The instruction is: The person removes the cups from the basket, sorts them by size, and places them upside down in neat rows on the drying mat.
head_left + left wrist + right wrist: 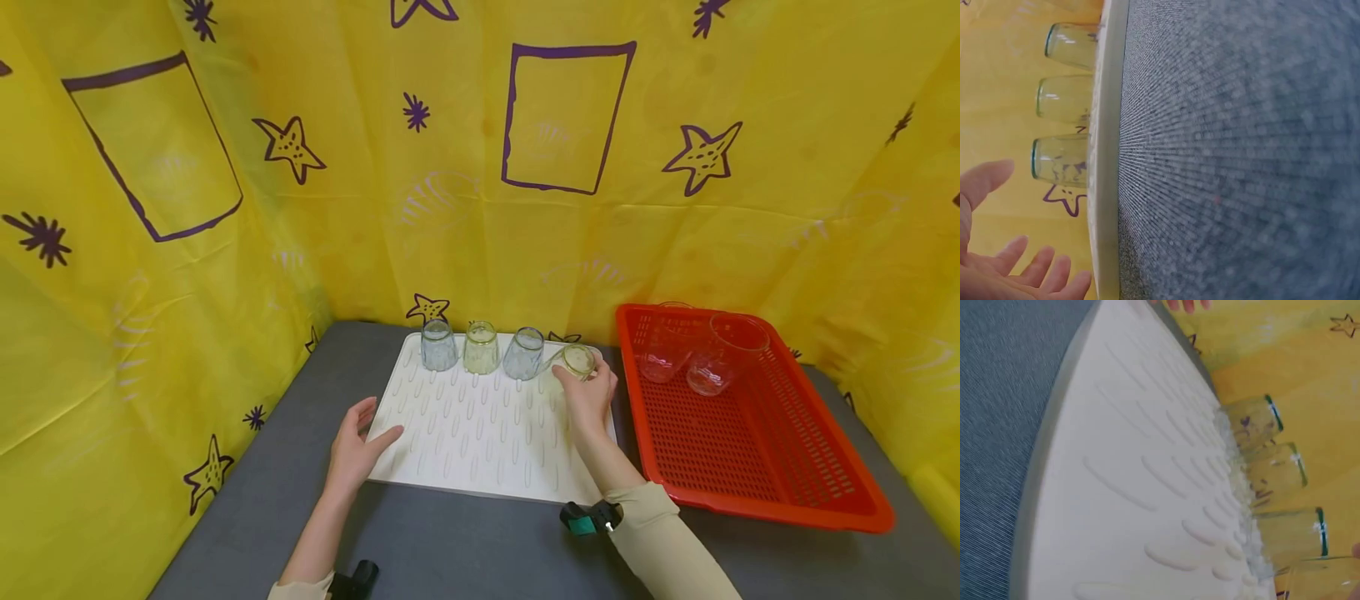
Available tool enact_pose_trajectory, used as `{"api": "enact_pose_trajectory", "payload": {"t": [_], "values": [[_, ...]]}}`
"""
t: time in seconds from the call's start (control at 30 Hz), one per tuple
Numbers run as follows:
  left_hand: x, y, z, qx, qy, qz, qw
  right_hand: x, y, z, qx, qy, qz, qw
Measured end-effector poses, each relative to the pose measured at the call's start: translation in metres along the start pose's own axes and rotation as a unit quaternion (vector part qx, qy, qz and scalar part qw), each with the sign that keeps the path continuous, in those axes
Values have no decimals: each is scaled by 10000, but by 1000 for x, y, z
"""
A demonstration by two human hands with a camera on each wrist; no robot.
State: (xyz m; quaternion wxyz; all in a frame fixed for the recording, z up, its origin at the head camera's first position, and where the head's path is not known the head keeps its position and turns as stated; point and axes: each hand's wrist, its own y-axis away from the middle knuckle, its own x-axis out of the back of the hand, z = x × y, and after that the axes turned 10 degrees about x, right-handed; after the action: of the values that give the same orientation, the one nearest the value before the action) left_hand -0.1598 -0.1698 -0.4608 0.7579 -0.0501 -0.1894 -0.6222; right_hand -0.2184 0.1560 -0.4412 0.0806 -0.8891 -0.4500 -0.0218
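My right hand (590,396) holds a pale yellow-green drinking glass (578,360) at the back right corner of a white ridged drying tray (472,433). That glass is tilted. In the right wrist view the held glass (1319,580) shows at the bottom right, with only bits of the fingers at the frame's edge. Along the tray's back edge stand a bluish glass (438,346), a yellow-green glass (481,348) and another bluish glass (523,354), bottoms up. Beside the tray's left edge, my left hand (357,446) holds nothing, thumb and fingers spread apart.
A red perforated plastic basket (712,442) stands right of the tray, with two clear glasses (708,371) leaning at its back. Both sit on a dark grey table (465,542). Yellow patterned cloth (465,233) hangs behind and at the sides.
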Motion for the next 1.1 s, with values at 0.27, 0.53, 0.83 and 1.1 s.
{"api": "enact_pose_trajectory", "payload": {"t": [0.27, 0.53, 0.83, 1.1], "values": [[2, -1, -8, 171, -247, -100, 9995, -10, -18, 15, 203, 551, 493, 9971], [-1, 3, -11, 444, -472, -146, 9978, -18, -32, 26, 478, 1034, 567, 9919], [-2, 2, -12, 456, -624, -199, 9968, -20, -36, 30, 526, 1366, 372, 9885], [0, 0, -11, 507, -700, -228, 9960, -22, -35, 25, 555, 1315, 333, 9892]]}}
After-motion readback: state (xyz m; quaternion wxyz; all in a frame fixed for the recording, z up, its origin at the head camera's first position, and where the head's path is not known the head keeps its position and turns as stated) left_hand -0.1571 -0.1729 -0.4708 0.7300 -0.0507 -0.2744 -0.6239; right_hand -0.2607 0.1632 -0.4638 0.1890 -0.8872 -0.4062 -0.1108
